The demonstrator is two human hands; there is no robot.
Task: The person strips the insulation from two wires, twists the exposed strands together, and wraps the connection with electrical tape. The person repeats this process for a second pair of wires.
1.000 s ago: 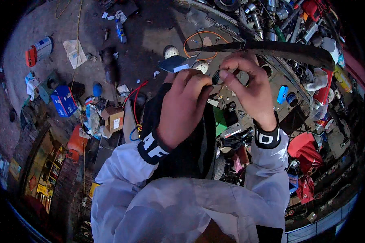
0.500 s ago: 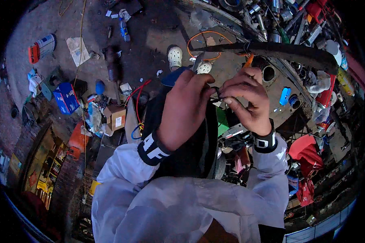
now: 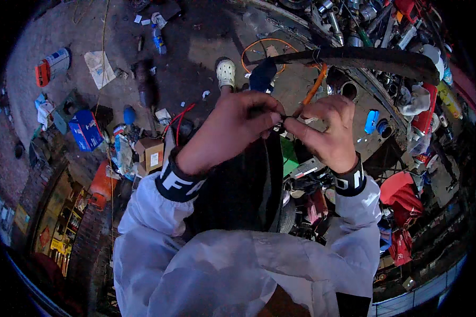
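Note:
Above my dark-clad lap, both hands meet with their fingertips almost touching. My left hand [image 3: 225, 131] is closed in a pinch, its back turned up. It grips one side of a small dark piece [image 3: 282, 120], mostly covered by the fingers; I cannot make out its kind. Facing it, my right hand [image 3: 329, 132] pinches the other side of that piece with thumb and bent fingers. Just beyond the right fingers runs an orange hose or cable [image 3: 316, 84]. A dark blue shape [image 3: 263, 75], unclear in kind, lies past the left fingers.
A long dark curved strip [image 3: 375, 61] spans the upper right, near heaped metal parts [image 3: 354, 24]. On the floor are a white clog [image 3: 226, 73], a cardboard box [image 3: 149, 153], a blue box [image 3: 86, 130], an orange tank [image 3: 101, 185] and a blue-labelled bottle [image 3: 158, 39].
The left hand has turned and shifted slightly left, the wrist lower; both hands keep their pinch together. The dark blue shape has moved up and right, now covering the second clog.

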